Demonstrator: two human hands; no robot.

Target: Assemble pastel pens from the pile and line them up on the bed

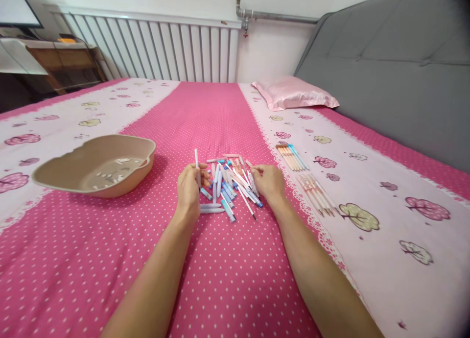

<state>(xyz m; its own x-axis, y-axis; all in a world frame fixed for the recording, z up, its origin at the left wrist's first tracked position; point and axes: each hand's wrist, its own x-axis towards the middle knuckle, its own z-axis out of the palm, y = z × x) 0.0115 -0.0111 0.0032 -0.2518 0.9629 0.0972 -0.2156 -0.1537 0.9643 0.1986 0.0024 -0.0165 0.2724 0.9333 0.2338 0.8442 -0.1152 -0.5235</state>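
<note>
My left hand [189, 188] is closed around a slim pale pen part [197, 161] that stands nearly upright, at the left edge of a heap of pen parts [227, 191]. The heap mixes white, lilac, blue and pink barrels, caps and thin refills, lying in all directions. At the heap's right side, my right hand [270, 181] has thumb and fingertips pinched together near a pale pink piece [248, 163]. Whether that piece is in its grip is hard to make out.
To the left stands a beige plastic basin [66, 176] with small white pieces inside. Right of the heap lie a row of peach and blue pens [293, 157] and a row of clear-and-pink pens [316, 195]. A pink pillow [293, 92] rests near the grey headboard [385, 68].
</note>
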